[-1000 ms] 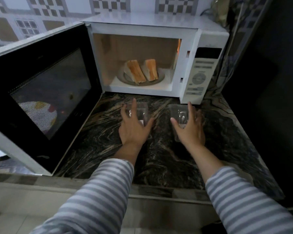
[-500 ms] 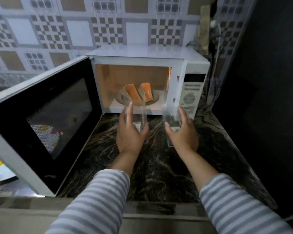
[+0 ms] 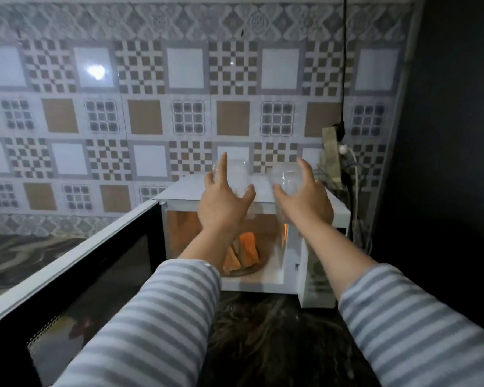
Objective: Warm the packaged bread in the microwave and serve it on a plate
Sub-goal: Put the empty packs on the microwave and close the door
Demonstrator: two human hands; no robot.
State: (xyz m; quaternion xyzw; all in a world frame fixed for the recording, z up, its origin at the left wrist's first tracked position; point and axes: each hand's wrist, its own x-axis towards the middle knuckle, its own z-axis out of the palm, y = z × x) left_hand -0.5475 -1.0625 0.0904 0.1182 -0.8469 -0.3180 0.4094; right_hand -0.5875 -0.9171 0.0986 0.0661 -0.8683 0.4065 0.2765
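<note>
**Both hands high with the clear packaging, bread low in the oven behind them**

The left hand (image 3: 224, 206) and the right hand (image 3: 305, 203) are raised side by side in the middle of the frame, over the top of the microwave (image 3: 179, 191). Each grip is curled round a clear plastic piece: the left clamps the left package half (image 3: 234, 174), thumb on one side and index finger stretched up its back; the right wraps the right package half (image 3: 287, 177) the same way. Both pieces stand roughly upright and look empty, though the plastic is hard to read against the tiles.

The bread (image 3: 242, 254) is not in either hand. It lies below the wrists, lower centre of the frame, on a plate (image 3: 242, 272) inside the lit microwave, partly hidden by the left forearm. The slices stand on edge, leaning together, their long sides running from front to back of the cavity.

The door (image 3: 76, 277) hangs wide open across the lower left of the frame, beside the left sleeve. By my reading, that is the relation that matters: once the packaging is set down, the left hand is the nearer one to swing the door shut. The dark marbled table (image 3: 277, 344) shows between the forearms at the bottom.
</note>
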